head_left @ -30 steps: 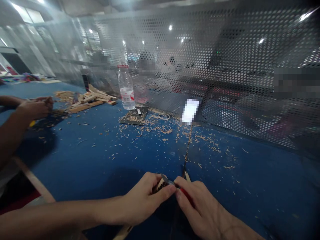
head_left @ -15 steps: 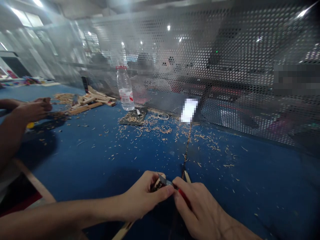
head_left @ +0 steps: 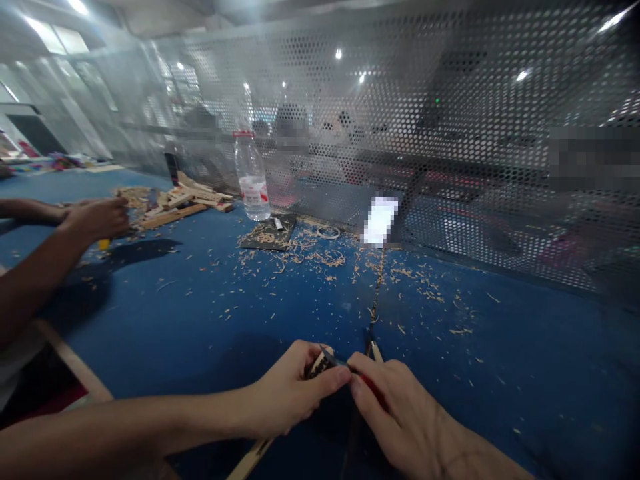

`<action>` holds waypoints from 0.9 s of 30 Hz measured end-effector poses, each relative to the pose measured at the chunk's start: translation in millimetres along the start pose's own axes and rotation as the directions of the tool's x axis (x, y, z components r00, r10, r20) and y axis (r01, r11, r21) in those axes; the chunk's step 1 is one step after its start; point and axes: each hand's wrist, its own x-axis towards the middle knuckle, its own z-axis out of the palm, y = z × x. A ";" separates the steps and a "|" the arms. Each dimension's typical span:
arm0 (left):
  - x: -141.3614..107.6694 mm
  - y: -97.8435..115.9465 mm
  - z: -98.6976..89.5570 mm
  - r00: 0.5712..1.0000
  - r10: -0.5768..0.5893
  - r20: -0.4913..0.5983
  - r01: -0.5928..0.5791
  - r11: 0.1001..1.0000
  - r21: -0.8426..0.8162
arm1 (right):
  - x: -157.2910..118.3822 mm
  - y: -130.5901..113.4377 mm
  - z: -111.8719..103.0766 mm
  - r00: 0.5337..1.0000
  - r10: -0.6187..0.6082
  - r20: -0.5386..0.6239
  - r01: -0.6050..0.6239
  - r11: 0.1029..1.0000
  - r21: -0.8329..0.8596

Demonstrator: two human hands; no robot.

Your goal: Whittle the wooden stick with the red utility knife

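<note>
Co-worker's hand [head_left: 95, 219] slid toward wood scraps [head_left: 170, 208]; left grip [head_left: 287, 387] pinches wooden stick [head_left: 320, 364], right grip [head_left: 400, 420] craft knife [head_left: 369, 381], blade on stick.

The craft knife's handle [head_left: 373, 389] is red; the table [head_left: 190, 320] deep blue.

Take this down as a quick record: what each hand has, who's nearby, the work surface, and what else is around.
Left hand: holds a small wood piece
Right hand: holds a red-handled craft knife, blade over the wood
Nearby person: a co-worker's hand beside a pile of wooden sticks
Surface: blue table scattered with wood shavings
Also there: upright plastic bottle before a perforated metal screen
</note>
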 end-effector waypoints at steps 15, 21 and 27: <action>-7.3 10.5 1.9 0.998 0.034 -0.044 -0.032 0.998 0.046 | -2.0 1.0 3.4 0.996 -0.078 0.035 0.077 0.996 0.049; -4.7 0.4 -0.4 0.999 -0.035 -0.015 0.035 0.999 0.015 | -1.1 -3.5 -0.6 0.998 -0.059 0.032 0.056 0.995 0.081; -0.8 -6.1 -1.1 1.000 0.003 -0.011 -0.003 1.000 -0.014 | -0.4 -3.1 3.8 0.995 -0.098 0.009 0.097 0.993 0.073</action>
